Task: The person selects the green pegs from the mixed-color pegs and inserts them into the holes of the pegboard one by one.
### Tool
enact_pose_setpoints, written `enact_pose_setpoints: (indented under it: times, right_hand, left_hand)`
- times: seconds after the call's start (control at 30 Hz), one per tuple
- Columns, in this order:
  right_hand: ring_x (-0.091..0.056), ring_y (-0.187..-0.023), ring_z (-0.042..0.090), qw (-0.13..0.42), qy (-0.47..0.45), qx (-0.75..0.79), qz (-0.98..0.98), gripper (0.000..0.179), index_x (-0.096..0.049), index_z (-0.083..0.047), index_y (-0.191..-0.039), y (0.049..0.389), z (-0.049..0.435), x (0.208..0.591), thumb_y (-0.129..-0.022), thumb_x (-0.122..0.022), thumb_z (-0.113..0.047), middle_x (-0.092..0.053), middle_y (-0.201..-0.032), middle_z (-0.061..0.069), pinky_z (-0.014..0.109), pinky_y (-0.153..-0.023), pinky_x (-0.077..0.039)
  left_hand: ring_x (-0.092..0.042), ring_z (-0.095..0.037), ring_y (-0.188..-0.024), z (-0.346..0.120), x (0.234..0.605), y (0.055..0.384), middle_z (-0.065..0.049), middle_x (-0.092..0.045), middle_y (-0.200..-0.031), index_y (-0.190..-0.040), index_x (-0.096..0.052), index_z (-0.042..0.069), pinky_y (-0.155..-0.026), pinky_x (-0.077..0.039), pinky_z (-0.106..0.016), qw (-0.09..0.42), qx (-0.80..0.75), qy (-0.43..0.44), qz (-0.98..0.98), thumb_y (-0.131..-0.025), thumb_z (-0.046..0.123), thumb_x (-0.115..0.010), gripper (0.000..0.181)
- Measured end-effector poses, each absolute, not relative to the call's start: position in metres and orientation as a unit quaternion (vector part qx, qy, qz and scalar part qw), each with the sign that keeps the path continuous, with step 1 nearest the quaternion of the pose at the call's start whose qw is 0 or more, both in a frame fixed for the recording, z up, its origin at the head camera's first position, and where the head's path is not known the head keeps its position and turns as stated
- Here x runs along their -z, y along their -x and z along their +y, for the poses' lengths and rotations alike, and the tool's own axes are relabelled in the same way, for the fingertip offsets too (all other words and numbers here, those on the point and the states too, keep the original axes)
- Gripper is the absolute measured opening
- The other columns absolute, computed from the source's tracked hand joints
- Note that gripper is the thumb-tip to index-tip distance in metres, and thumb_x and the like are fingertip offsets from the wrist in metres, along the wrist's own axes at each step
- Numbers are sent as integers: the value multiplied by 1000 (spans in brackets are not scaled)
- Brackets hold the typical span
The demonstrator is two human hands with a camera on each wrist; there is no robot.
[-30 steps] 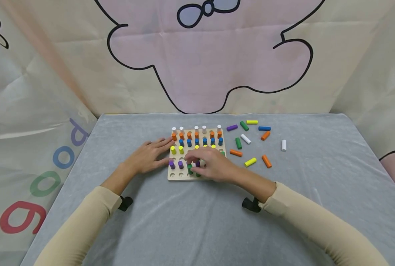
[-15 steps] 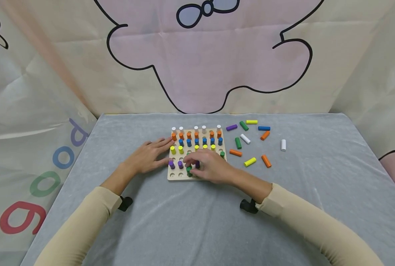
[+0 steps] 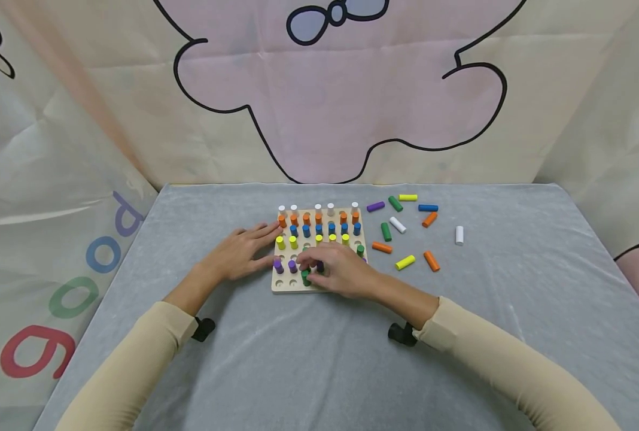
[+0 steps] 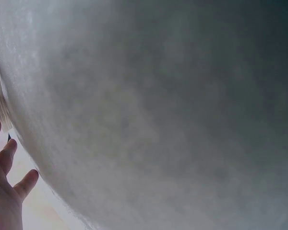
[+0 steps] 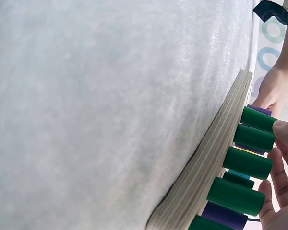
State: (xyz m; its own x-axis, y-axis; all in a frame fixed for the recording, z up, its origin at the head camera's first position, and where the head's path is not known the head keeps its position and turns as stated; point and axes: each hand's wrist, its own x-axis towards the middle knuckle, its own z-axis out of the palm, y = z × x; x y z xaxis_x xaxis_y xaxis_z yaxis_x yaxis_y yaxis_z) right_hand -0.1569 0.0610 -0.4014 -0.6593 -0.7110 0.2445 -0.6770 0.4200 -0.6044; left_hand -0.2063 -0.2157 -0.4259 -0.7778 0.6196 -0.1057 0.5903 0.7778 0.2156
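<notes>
A pale wooden pegboard [image 3: 284, 291] bears rows of coloured pegs: white, orange, blue, yellow and purple. In its nearest row my right hand [image 3: 343, 269] pinches a green peg [image 3: 306, 278] by the top, thumb on the near side. The right wrist view shows the thumb [image 5: 285, 132] against that upright green peg [image 5: 258, 119], with several more green pegs [image 5: 249, 163] in line beside it. My left hand [image 3: 239, 254] rests at the board's left edge, fingers spread and straight; its fingers [image 4: 26, 184] show in the left wrist view. My right hand hides part of the board.
Loose pegs lie on the grey cloth right of the board: a purple peg [image 3: 376, 206], a blue peg [image 3: 428, 208], and several green, yellow, orange and white ones. A white peg [image 3: 459, 235] stands farthest right. A printed curtain [image 3: 319, 90] hangs behind the table.
My right hand has shifted slightly toward me and left, and the green peg in its fingers sits a little lower. The left hand has stayed put.
</notes>
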Motion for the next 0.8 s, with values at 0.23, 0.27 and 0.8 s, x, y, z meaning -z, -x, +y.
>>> enact_pose_setpoints:
  times: [0.23, 0.27, 0.8]
  right_hand:
    - [-63, -97, 12, 44, 418, 338, 842, 33, -68, -8, -120, 157, 62, 406, -88, -77, -10, -71, -104, -4, 29, -89, -50]
    - [-63, -98, 12, 46, 418, 336, 843, 33, -68, -8, -120, 157, 62, 406, -88, -77, -11, -71, -104, -5, 30, -89, -50]
    - [-66, -96, 21, 2, 370, 350, 860, 32, -68, -5, -118, 177, 92, 385, -87, -76, -9, -72, -105, 5, 43, -88, -52]
  left_hand:
    - [-25, -33, -149, -216, 427, 207, -4, -25, -163, -158, -28, 20, -110, -30, -63, 88, -78, -321, 940, -98, 60, -48, 75]
    - [-26, -32, -149, -216, 426, 207, -4, -25, -163, -158, -28, 20, -110, -30, -63, 90, -80, -319, 940, -98, 60, -48, 75]
    - [-26, -32, -148, -216, 427, 209, -6, -28, -162, -158, -29, 20, -110, -29, -64, 92, -82, -321, 939, -97, 58, -50, 75]
